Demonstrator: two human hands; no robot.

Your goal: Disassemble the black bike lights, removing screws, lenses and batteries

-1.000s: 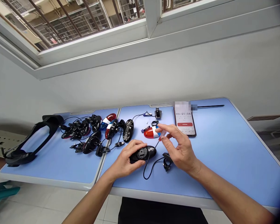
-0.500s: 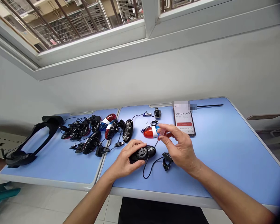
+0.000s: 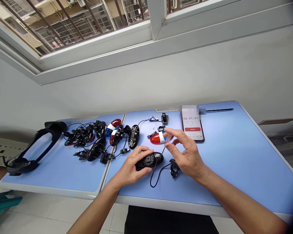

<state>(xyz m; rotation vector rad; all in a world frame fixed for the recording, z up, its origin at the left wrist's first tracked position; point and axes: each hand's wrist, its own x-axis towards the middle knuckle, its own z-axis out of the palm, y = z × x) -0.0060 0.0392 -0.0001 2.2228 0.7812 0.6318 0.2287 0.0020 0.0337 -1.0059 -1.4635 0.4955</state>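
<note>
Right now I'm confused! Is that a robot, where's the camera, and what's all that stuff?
No robot here, just a person working barehanded. Every picture comes from one camera worn on that person's head, looking forward and down. The left hand's grip steadies a black oval casing. The right hand's grip pinches a thin screwdriver by its see-through handle, with its shaft slanting down to the casing. On the blue table lie a red, white and blue cover, an open black shell, a phone showing a timer, and, off to the left, a bunch of mostly black gadgets with cords.
</note>
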